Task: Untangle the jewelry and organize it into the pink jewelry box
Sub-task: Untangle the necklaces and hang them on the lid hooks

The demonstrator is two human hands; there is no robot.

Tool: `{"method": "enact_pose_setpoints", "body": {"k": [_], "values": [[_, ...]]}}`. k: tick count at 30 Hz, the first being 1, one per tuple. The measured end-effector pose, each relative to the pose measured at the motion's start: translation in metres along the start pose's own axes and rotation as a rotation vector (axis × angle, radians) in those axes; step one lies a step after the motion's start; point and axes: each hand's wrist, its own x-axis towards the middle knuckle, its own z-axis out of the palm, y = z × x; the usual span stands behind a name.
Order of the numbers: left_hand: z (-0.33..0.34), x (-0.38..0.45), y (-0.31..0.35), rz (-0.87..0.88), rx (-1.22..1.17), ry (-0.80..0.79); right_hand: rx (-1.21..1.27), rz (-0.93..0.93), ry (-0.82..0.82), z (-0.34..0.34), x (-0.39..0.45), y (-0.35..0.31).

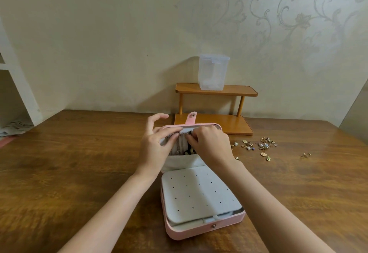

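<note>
The pink jewelry box (207,229) lies open on the wooden table, its grey perforated earring panel (199,195) facing up in the base. The lid (201,126) stands upright behind, with a pink snap tab on top and a cream pouch below. My left hand (157,149) presses the lid's grey inner lining, fingers curled against it. My right hand (211,145) pinches something small at the lid's upper strip; what it is stays hidden by the fingers. Thin chains (180,149) hang inside the lid between my hands. Loose gold earrings and rings (256,146) lie scattered to the right.
A two-tier orange wooden shelf (217,91) stands against the wall behind the box, with a translucent plastic container (213,72) on its top tier. A single gold ring (306,155) lies farther right. White shelving is at the far left.
</note>
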Motion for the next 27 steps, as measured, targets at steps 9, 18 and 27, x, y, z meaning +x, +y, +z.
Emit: {"method": "enact_pose_setpoints", "body": {"k": [9, 18, 27], "values": [[-0.007, 0.008, -0.015, -0.055, 0.032, -0.232, 0.100, -0.121, -0.278, -0.020, -0.003, 0.012], [-0.010, 0.018, -0.011, 0.002, 0.017, -0.318, 0.461, -0.033, -0.090, -0.030, 0.016, -0.003], [0.000, 0.024, -0.009, 0.012, -0.042, -0.300, 0.718, 0.147, 0.100, -0.008, 0.008, 0.000]]}}
